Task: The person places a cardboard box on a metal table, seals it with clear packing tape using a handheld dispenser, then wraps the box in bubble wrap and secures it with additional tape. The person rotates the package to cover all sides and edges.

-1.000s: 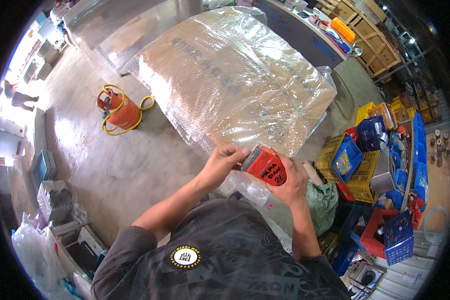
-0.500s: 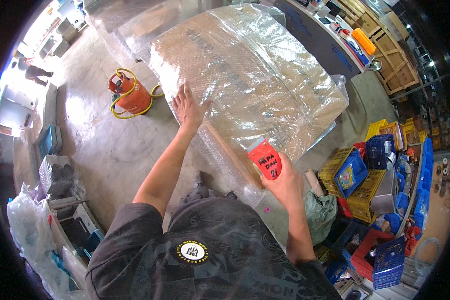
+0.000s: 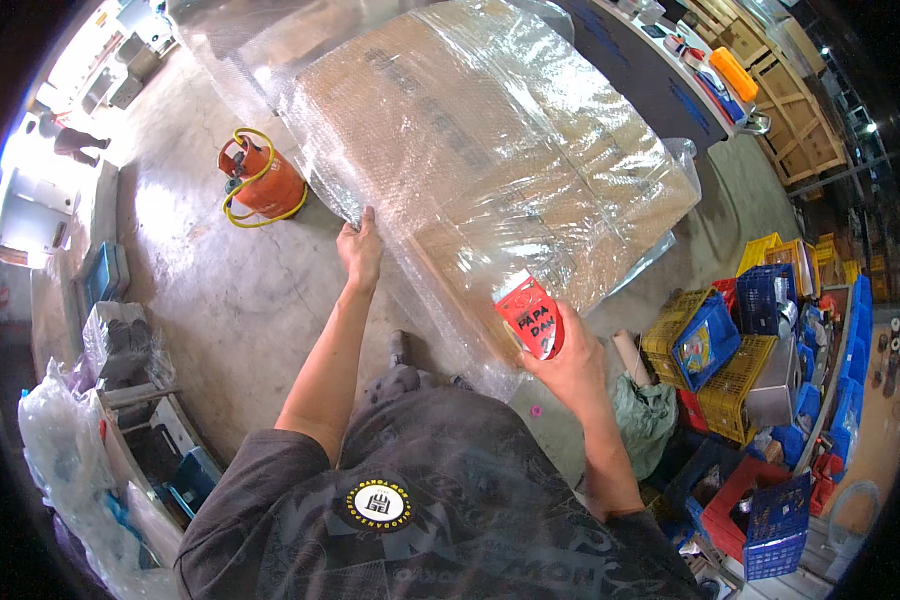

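A large cardboard-covered slab (image 3: 470,160) lies in front of me, wrapped in clear bubble wrap (image 3: 410,280) that overhangs its near left side. My left hand (image 3: 361,250) is closed on the loose left edge of that wrap, thumb side up. In my right hand (image 3: 568,365) is a red tape dispenser (image 3: 532,318) with black handwriting, held over the slab's near right corner. Its front end points away from me, above the wrap. My right palm and fingers hide the underside of the dispenser.
An orange gas cylinder (image 3: 270,185) with a yellow hose stands on the floor to the left. Yellow crates (image 3: 735,385) and blue bins crowd the right side, beside a green sack (image 3: 642,425). A bench (image 3: 660,70) with tools stands at the far right.
My left hand has left the top of the bubble wrap, come nearer and closed on its left edge. My right hand keeps the tape dispenser at about the same place.
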